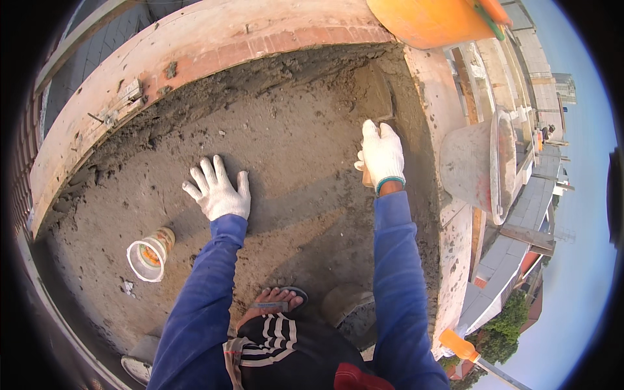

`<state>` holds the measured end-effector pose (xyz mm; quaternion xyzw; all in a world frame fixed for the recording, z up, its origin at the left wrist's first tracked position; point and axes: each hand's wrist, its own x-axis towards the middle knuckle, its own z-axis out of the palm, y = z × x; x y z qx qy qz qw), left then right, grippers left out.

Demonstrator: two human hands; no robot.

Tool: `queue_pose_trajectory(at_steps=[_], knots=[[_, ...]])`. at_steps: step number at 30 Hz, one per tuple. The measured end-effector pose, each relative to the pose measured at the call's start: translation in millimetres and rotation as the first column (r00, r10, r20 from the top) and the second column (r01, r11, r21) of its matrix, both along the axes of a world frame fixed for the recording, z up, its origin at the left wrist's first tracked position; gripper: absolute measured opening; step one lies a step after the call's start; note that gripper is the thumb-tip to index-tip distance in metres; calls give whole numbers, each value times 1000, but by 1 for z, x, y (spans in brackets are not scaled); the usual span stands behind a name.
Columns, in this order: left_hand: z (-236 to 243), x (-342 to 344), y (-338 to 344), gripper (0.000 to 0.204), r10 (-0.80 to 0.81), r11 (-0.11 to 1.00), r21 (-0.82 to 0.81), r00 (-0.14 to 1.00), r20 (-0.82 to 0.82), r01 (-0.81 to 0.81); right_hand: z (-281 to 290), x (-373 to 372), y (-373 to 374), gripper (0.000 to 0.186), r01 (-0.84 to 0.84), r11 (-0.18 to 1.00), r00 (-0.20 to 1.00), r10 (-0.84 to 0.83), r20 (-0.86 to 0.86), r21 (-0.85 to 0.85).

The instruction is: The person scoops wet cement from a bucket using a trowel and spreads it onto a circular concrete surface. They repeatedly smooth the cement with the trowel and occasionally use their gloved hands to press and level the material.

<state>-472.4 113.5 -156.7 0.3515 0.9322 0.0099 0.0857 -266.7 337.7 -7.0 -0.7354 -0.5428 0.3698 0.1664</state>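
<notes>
1. Location: we find the trowel (376,96) at the far right corner of the grey mortar bed (299,146), where two wall edges meet. Its blade lies against the mortar, smeared the same colour, so we cannot trace its full outline.
2. Right hand (382,155): gloved, fingers curled around the trowel's wooden handle (368,177). We see the handle's butt beside the palm; the thumb's exact placement we cannot tell.
3. Left hand (222,192): gloved, fingers spread, laid palm down on the mortar. We see nothing pinched in it; we take it to be a prop for body weight.
4. Handling, our estimate: the trowel should be light in itself, heavier toward the blade when loaded. We expect a stiff blade and little fragility; wet paste would make the metal slippery and add drag.
5. Where to hold: we favour the wooden handle, close behind the neck, wrist firm. We would avoid gripping the coated blade. Knit gloves should help on wood, less once wet.
6. Mortar, our estimate: soft and yielding at the rough far edge, firmer where smooth; a hand should spread its load.
7. Nearby: we note a plastic cup (147,259) left of the left forearm, well apart from the trowel.
</notes>
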Motion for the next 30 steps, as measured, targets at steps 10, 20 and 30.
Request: queue_pose_trajectory(at_steps=[10, 20, 30], knots=[[-6, 0, -1, 82, 0, 999, 42, 1000, -14, 1, 36, 26, -44, 37, 32, 999, 953, -32, -300, -5], [-8, 3, -2, 82, -6, 998, 57, 999, -42, 9, 4, 35, 4, 35, -14, 998, 918, -11, -396, -60], [-4, 1, 0, 83, 1, 1000, 18, 1000, -12, -1, -12, 33, 15, 37, -13, 999, 864, -11, -503, -45]])
